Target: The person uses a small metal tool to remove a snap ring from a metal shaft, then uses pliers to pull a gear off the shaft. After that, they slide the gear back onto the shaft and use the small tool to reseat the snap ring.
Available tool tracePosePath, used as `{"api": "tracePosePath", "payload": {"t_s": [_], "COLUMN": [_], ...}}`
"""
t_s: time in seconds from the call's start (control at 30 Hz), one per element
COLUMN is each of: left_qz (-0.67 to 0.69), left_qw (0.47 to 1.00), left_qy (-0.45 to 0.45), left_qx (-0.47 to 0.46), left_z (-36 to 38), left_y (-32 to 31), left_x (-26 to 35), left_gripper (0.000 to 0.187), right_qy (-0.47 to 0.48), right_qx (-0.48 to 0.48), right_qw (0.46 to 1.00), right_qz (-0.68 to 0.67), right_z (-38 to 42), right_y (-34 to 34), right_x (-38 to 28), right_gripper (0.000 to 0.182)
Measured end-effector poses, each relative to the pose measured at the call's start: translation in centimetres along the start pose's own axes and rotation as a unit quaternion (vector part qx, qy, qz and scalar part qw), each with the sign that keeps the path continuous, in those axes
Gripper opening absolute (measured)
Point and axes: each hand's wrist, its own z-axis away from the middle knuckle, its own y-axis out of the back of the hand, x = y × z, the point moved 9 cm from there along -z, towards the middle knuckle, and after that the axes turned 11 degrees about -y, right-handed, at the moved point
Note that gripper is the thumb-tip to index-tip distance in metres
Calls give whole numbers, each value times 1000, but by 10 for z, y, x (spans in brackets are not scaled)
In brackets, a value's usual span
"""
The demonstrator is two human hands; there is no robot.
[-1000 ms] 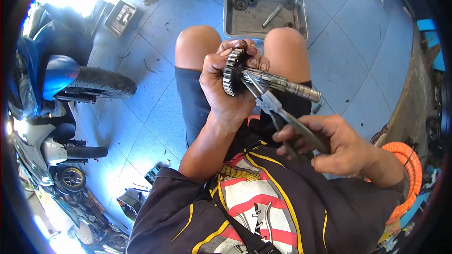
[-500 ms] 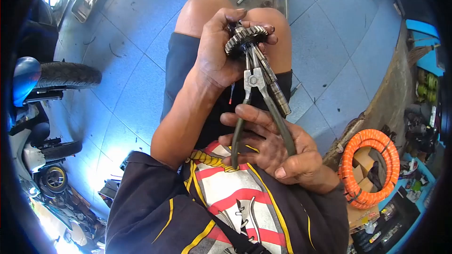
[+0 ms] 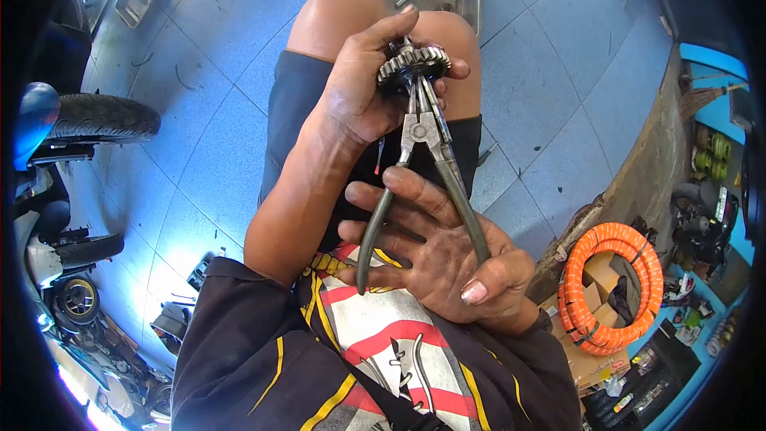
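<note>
My left hand (image 3: pixel 357 84) is closed around a toothed metal gear (image 3: pixel 415 64) on a shaft, above my knees. Long-nosed pliers with dark green handles (image 3: pixel 420 129) point away from me, their tips at the near face of the gear; what the tips touch is too small to tell. Palm up, my right hand (image 3: pixel 447 267) holds the pliers by their widely parted handles. Its fingers lie behind the left handle, and the right handle rests against the base of the thumb. The shaft is mostly hidden behind the pliers.
Beyond my knees a metal tray (image 3: pixel 476 0) holds gears, rings and a shaft. Orange coiled tubing (image 3: pixel 578 315) lies on a cardboard box at right. Motorcycle wheels (image 3: pixel 104 118) stand at left. A smaller tray (image 3: pixel 120 6) is on the tiled floor (image 3: pixel 215 128).
The pliers' handles have spread further apart, and my right hand's fingers have stretched out more. The shaft beside the pliers has swung behind them. My left hand still holds the gear.
</note>
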Motion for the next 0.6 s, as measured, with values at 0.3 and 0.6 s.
{"api": "tracePosePath", "payload": {"t_s": [0.3,0.6], "left_qz": [-44,-64], "left_qw": [999,998], "left_qy": [-20,-2], "left_qx": [-15,-5], "left_z": [3,4], "left_y": [0,2], "left_x": [4,1], "left_gripper": [42,43], "right_qy": [-23,-22], "right_qx": [24,59], "right_qw": [999,998], "right_qz": [0,-4], "right_z": [9,9], "right_y": [3,9], "right_x": [-1,0], "right_gripper": [107,107]}}
